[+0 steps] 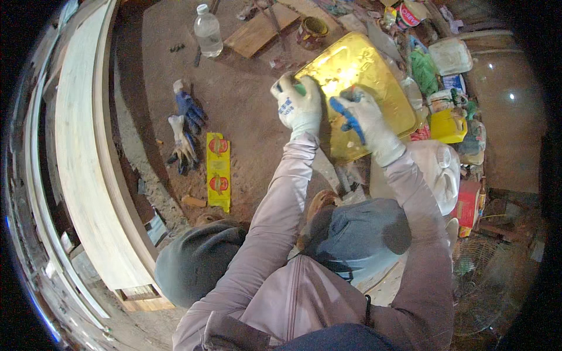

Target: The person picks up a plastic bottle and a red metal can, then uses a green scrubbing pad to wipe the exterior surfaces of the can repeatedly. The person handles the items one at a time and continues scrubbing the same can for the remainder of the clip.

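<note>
My left hand, in a white knit glove, is closed around a small green object that mostly hides behind the fingers. It is at the left edge of a shiny gold rectangular tray or lid, which is tilted in front of me. Over the tray's lower middle is my right hand, gloved in white with a blue-coated palm. Its thumb and fingers look apart, with nothing clear between them; whether it touches the tray cannot be told.
Beyond the tray stand an open paint can and a wooden board. To the left are a clear bottle, spare gloves, a yellow wrapper strip and a long pale plank. Containers, including a white jug, crowd the right.
</note>
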A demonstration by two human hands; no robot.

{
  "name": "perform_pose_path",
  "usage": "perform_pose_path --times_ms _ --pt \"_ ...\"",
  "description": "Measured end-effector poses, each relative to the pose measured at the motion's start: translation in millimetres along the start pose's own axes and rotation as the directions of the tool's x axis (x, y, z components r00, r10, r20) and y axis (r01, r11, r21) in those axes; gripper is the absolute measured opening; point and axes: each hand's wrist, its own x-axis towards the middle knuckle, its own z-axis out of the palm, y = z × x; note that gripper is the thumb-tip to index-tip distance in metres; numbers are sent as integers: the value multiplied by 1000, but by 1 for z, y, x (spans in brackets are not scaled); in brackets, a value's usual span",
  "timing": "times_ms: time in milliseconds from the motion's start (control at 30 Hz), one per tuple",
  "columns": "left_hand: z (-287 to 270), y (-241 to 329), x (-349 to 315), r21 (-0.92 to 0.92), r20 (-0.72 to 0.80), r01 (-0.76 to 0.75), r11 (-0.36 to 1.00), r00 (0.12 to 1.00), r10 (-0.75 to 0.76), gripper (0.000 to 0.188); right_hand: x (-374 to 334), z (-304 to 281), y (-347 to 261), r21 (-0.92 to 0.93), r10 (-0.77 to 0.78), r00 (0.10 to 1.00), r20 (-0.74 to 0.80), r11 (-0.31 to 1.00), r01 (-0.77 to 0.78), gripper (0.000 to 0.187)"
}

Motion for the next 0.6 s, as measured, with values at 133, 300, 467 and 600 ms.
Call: perform_pose_path --times_ms 133,300,467,600 --pt "-35 -80 -21 -121 -165 -52 991 986 31 37 -34 69 26 -465 -118 979 169 866 185 38" --pt "-28 -100 -36 -197 -314 14 980 946 -77 29 -50 55 53 -333 -130 958 257 918 214 30" --pt "-6 12 -20 -17 -53 76 997 996 -77 35 -5 -15 19 -129 -147 988 -55 982 139 28" --pt "11 50 -9 49 97 -90 995 992 85 35 -5 -28 -5 16 -59 982 -180 998 63 26"
